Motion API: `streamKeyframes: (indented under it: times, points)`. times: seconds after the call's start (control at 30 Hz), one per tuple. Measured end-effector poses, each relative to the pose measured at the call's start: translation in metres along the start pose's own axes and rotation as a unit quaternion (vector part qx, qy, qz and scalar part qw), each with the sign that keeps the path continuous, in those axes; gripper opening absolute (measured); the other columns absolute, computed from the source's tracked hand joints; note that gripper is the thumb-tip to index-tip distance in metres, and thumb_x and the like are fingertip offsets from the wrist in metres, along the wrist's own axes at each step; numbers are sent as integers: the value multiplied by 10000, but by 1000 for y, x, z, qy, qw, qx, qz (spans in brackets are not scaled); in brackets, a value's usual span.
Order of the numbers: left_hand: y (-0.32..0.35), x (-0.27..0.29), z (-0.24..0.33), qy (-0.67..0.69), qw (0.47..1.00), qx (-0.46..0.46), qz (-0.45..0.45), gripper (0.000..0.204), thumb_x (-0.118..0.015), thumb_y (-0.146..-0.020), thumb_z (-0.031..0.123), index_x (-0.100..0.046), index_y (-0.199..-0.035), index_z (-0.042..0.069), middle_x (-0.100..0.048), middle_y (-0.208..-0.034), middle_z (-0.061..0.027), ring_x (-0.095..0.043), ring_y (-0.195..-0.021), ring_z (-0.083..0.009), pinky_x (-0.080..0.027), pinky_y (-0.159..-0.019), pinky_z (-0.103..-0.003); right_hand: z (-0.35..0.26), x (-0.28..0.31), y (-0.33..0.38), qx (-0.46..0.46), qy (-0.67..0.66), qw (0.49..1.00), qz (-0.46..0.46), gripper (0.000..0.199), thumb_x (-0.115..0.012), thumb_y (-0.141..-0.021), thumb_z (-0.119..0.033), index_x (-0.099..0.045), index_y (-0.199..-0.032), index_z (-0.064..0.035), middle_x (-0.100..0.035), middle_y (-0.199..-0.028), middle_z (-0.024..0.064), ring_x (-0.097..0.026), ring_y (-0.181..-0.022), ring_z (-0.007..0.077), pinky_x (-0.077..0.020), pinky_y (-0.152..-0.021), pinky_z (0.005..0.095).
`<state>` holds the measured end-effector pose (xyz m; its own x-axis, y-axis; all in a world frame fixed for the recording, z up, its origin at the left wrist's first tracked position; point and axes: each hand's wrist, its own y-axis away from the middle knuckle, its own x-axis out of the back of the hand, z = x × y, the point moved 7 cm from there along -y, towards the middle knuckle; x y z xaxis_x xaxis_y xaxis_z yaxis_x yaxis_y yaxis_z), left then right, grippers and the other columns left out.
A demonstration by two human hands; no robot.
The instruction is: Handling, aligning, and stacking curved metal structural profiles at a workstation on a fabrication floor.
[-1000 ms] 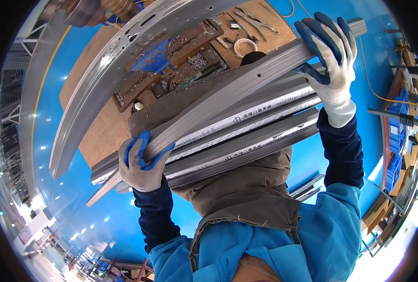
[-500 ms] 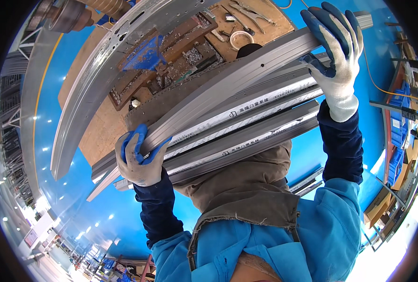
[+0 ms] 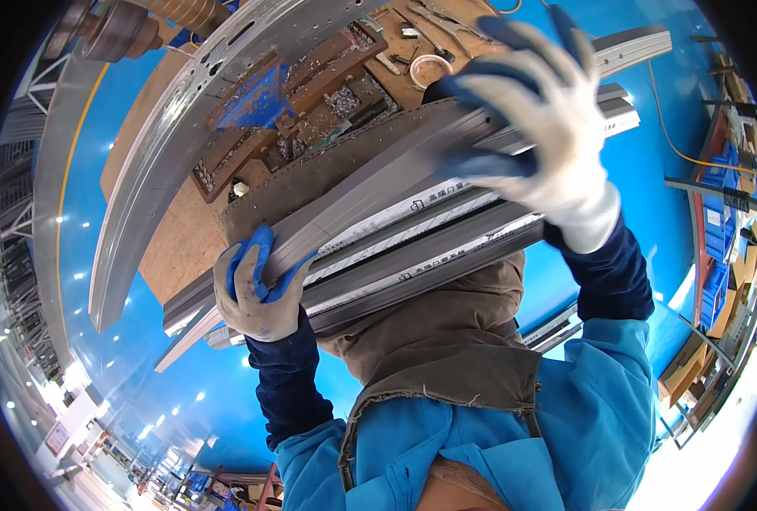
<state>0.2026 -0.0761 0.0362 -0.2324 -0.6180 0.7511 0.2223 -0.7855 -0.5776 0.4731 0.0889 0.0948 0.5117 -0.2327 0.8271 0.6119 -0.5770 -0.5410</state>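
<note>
A long grey metal profile (image 3: 370, 180) slants across the view from lower left to upper right. Near its left end my left hand (image 3: 259, 298), in a white glove with blue-coated fingers, is wrapped around it. My right hand (image 3: 557, 128), gloved alike, is over the right part of the profile, smeared by motion. Its fingers are spread with the thumb apart, and it hides the profile beneath. More grey profiles (image 3: 455, 238), some with printed white film, lie side by side between this one and my body.
A large curved-looking grey metal beam (image 3: 152, 179) crosses the upper left beside a drill chuck (image 3: 127, 32). Beyond the profiles, a wooden bench (image 3: 169, 217) carries a blue metal part (image 3: 259, 100), metal shavings, a small white cup (image 3: 430, 71) and pliers (image 3: 451, 25). Shelves with blue bins (image 3: 715, 289) stand right.
My right hand has left the profile's far right portion, moving left and nearer along it with fingers spread. The left hand keeps its hold, almost unmoved.
</note>
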Motion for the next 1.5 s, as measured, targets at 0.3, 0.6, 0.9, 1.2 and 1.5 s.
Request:
streamKeyframes:
  times: [0.3, 0.6, 0.9, 1.2, 1.5]
  points:
    - [-1, 2, -4, 12, 1000, 11, -3, 727, -984, -452, 317, -635, -1068, 152, -690, -1006, -55, -666, -849, -215, -549, -732, -327, 27, 12, -20, -25, 15, 1000, -3, 329, -694, -828, -370, -726, -1011, -98, -678, -1002, 59, -560, -1188, 316, -215, -1142, 590]
    - [-2, -1, -2, 39, 999, 27, -10, 706, -984, -459, 308, -644, -1057, 149, -690, -1006, -60, -666, -850, -221, -547, -746, -336, 38, 18, -8, -17, 61, 992, 112, 317, -620, -880, -364, -734, -984, -87, -682, -993, 54, -561, -1188, 317, -225, -1143, 579]
    - [-3, -2, -2, 53, 998, 18, -4, 693, -982, -475, 305, -648, -1063, 150, -696, -999, -69, -667, -854, -229, -547, -763, -341, 41, 21, -11, -3, 36, 995, 90, 344, -619, -875, -394, -736, -983, -88, -683, -1000, 56, -562, -1186, 313, -231, -1145, 579]
    - [-5, -1, -1, 61, 998, 24, -8, 683, -981, -474, 289, -648, -1053, 144, -696, -1004, -67, -667, -869, -231, -544, -785, -348, 40, 22, -14, -43, 14, 996, 80, 345, -619, -868, -391, -734, -989, -89, -683, -1006, 56, -560, -1187, 313, -232, -1143, 578]
    - [-2, -8, -5, 59, 998, 32, -13, 679, -977, -463, 339, -655, -1028, 146, -674, -986, -61, -656, -841, -222, -546, -727, -339, 28, 23, -17, 2, 61, 995, 80, 337, -597, -880, -375, -730, -1005, -92, -679, -1027, 55, -554, -1193, 312, -227, -1142, 574]
